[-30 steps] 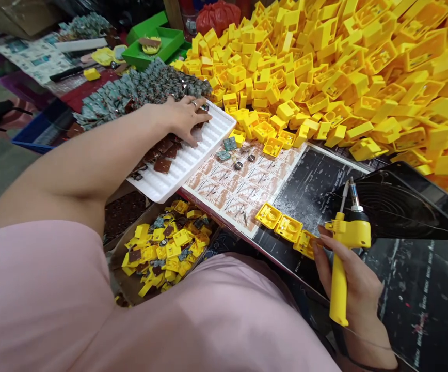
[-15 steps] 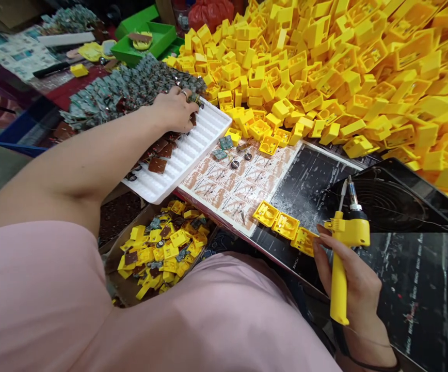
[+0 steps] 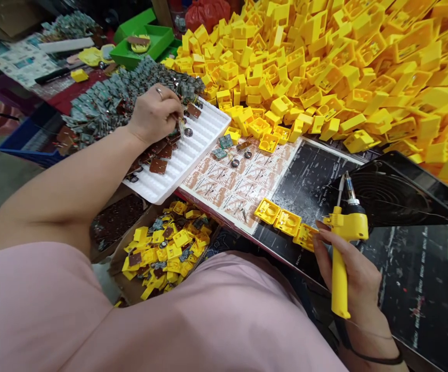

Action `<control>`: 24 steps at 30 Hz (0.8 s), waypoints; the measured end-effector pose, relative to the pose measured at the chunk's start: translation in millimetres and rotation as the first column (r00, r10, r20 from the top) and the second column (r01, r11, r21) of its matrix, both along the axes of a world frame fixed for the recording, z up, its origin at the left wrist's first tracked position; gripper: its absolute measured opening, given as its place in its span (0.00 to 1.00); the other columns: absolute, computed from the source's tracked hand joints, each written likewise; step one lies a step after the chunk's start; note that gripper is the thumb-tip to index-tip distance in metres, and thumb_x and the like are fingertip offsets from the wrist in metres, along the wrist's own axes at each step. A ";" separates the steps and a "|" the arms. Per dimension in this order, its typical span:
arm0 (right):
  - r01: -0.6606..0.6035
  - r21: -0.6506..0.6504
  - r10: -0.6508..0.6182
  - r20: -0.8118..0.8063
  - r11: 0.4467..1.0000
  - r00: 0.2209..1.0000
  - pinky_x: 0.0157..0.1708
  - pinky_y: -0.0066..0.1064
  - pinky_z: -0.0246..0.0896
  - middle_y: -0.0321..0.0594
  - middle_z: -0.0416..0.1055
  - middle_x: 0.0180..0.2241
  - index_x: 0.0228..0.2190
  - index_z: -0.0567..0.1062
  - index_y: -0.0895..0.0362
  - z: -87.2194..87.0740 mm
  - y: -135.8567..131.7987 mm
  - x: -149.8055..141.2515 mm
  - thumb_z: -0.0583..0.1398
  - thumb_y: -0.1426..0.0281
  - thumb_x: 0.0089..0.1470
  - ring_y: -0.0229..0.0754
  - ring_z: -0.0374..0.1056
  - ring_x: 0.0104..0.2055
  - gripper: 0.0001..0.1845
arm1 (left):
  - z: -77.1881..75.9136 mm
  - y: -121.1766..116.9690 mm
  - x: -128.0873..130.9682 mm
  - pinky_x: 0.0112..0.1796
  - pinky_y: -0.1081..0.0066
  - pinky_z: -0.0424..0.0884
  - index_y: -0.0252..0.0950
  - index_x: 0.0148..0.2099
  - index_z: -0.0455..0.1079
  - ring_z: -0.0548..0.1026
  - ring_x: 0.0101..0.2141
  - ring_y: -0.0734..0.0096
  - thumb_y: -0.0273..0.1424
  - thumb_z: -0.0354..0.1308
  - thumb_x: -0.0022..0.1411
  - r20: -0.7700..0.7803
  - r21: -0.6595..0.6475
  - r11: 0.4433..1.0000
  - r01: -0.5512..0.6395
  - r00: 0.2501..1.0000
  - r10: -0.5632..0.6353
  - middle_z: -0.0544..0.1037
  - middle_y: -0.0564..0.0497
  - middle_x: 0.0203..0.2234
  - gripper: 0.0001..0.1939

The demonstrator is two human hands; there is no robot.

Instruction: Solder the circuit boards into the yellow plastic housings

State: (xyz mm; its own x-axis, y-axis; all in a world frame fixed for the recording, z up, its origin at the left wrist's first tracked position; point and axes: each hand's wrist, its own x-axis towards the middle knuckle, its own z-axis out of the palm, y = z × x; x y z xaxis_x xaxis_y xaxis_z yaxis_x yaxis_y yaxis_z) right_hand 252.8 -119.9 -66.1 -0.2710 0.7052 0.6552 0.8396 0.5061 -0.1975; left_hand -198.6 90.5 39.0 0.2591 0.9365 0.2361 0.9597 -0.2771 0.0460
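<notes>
My left hand, with a ring on one finger, is over the white ribbed tray. Its fingertips are pinched on a wired electronic part; a small round black piece shows just below them, and the fingers hide the rest. Brown circuit boards lie on the tray under the hand. My right hand holds a yellow soldering gun, its metal tip pointing up and away. The fingertips of that hand reach the nearest of three open yellow cases, set in a row near the bench edge.
A large heap of yellow cases fills the back right. Grey-green circuit boards are piled behind the tray. A black fan stands at the right. Below the bench is a carton of yellow parts. Small boards lie mid-bench.
My left hand has drawn back leftward from the tray's far end, its fingers now pinched, and the round black piece has come into sight. My right hand keeps the soldering gun in nearly the same place.
</notes>
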 end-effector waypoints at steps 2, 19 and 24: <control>0.007 -0.004 -0.007 0.004 1.000 1.000 0.38 0.26 0.79 0.38 0.86 0.44 0.55 0.77 0.52 -1.0 -1.0 0.7 0.70 0.75 0.62 0.42 0.84 0.36 0.21 | 0.7 5.8 -2.2 0.63 0.59 0.72 0.43 0.44 0.80 0.76 0.55 0.62 0.38 0.51 0.65 0.245 0.069 0.989 -0.135 0.963 0.114 0.84 0.53 0.52 0.17; 0.001 0.022 -0.001 0.010 1.000 1.000 0.36 0.25 0.78 0.36 0.86 0.42 0.53 0.78 0.52 0.3 3.0 0.7 0.69 0.74 0.63 0.40 0.83 0.34 0.18 | 1.6 0.7 62.4 0.74 0.30 0.36 0.45 0.81 0.50 0.38 0.79 0.32 0.48 0.63 0.59 -0.183 -0.402 0.910 0.096 0.966 -0.183 0.41 0.47 0.82 0.52; 0.001 0.010 -0.001 -0.013 1.000 1.000 0.40 0.25 0.80 0.38 0.86 0.44 0.54 0.78 0.52 -0.6 2.1 1.2 0.69 0.75 0.62 0.42 0.84 0.37 0.20 | -3.4 30.1 1.9 0.71 0.28 0.49 0.46 0.81 0.51 0.51 0.73 0.33 0.79 0.55 0.46 -0.322 -0.486 0.870 -0.085 0.943 -0.088 0.50 0.49 0.80 0.70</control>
